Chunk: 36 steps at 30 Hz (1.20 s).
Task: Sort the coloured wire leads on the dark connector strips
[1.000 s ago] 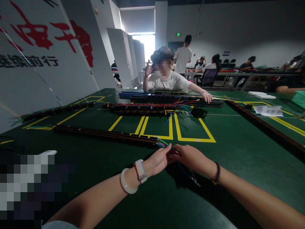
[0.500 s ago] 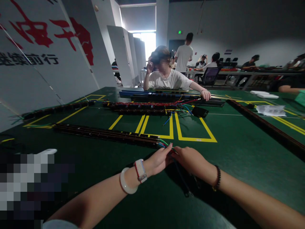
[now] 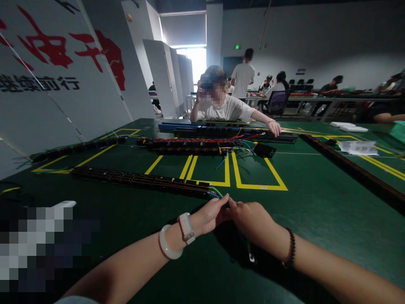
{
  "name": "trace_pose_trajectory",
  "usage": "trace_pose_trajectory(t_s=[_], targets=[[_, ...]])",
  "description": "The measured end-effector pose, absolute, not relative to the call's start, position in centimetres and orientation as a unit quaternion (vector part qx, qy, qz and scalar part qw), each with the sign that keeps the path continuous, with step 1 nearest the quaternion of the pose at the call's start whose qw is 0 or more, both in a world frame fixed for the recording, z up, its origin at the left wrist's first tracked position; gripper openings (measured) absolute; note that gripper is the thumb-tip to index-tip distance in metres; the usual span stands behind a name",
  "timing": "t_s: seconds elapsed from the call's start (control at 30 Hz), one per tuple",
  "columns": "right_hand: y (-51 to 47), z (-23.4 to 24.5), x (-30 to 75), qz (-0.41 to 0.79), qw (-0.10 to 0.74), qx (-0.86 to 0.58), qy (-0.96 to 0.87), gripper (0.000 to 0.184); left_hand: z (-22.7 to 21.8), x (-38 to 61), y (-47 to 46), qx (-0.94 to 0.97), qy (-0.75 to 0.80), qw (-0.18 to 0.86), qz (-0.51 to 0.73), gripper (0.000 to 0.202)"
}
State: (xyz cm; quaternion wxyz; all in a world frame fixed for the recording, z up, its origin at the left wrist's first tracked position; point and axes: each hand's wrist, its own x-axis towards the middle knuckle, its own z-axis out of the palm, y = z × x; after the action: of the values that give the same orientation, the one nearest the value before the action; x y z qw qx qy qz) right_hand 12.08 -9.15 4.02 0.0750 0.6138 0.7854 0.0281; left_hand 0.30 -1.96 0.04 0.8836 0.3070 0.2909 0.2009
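Note:
A bundle of coloured wires (image 3: 216, 193), green and blue among them, comes out of the right end of a long dark slotted strip (image 3: 142, 180). My left hand (image 3: 211, 215) is closed on this bundle, thumb on top. Against it, my right hand (image 3: 251, 217) is also closed on the wires, its fingertips touching the left thumb. The grip itself is mostly hidden by the fingers. Below my right hand a loose wire end with a metal ring terminal (image 3: 251, 256) hangs over the green table.
More dark wired strips (image 3: 190, 145) lie farther back, with blue channels (image 3: 177, 126) behind them. A co-worker (image 3: 228, 105) sits opposite, one hand on the channels. Another long strip (image 3: 354, 169) lies at the right, near a clear plastic packet (image 3: 359, 147). Yellow tape (image 3: 262, 187) marks the green tabletop (image 3: 177, 270).
My right hand has turned and shifted slightly down, its fingers now pressed up against the left thumb. The hanging wire end shows more clearly. The left hand has barely moved.

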Motion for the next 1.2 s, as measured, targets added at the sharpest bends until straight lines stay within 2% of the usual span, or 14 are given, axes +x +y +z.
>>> trace_pose_trajectory(t_s=[0.1, 0.2, 0.33, 0.47, 0.53, 0.73, 0.93, 1.07, 1.2], targets=[[-9.2, 6.2, 12.9, 0.013, 0.018, 0.63, 0.776, 0.027, -0.1, 0.4, -1.8, 0.273, 0.294, 0.89, 0.216, 0.021], [-9.5, 7.6, 13.7, -0.011, -0.013, 0.66, 0.751, 0.031, -0.1, 0.5, -1.8, 0.267, 0.297, 0.892, 0.211, 0.022], [-9.9, 7.7, 14.2, -0.027, 0.026, 0.664, 0.747, 0.046, 0.0, 0.5, -1.9, 0.274, 0.289, 0.896, 0.197, 0.025], [-9.9, 7.1, 14.4, -0.053, 0.101, 0.637, 0.762, 0.035, 0.1, 0.5, -2.0, 0.3, 0.286, 0.887, 0.202, 0.026], [-9.7, 7.2, 14.6, -0.068, 0.103, 0.634, 0.763, 0.03, 0.0, 0.6, -2.0, 0.311, 0.286, 0.882, 0.209, 0.026], [-8.6, 8.5, 16.2, -0.24, 0.034, 0.609, 0.755, 0.041, 0.1, 0.7, -2.0, 0.326, 0.28, 0.877, 0.215, 0.027], [-7.0, 7.9, 19.0, -0.331, 0.002, 0.62, 0.711, 0.046, 0.8, 0.6, -2.2, 0.319, 0.276, 0.876, 0.234, 0.015], [-5.2, 6.0, 21.8, -0.328, -0.058, 0.655, 0.679, 0.041, 0.3, 0.5, -2.0, 0.31, 0.28, 0.883, 0.216, 0.017], [-3.6, 3.9, 23.2, -0.182, -0.078, 0.697, 0.689, 0.035, 0.2, 0.3, -1.9, 0.298, 0.302, 0.882, 0.205, 0.019]])
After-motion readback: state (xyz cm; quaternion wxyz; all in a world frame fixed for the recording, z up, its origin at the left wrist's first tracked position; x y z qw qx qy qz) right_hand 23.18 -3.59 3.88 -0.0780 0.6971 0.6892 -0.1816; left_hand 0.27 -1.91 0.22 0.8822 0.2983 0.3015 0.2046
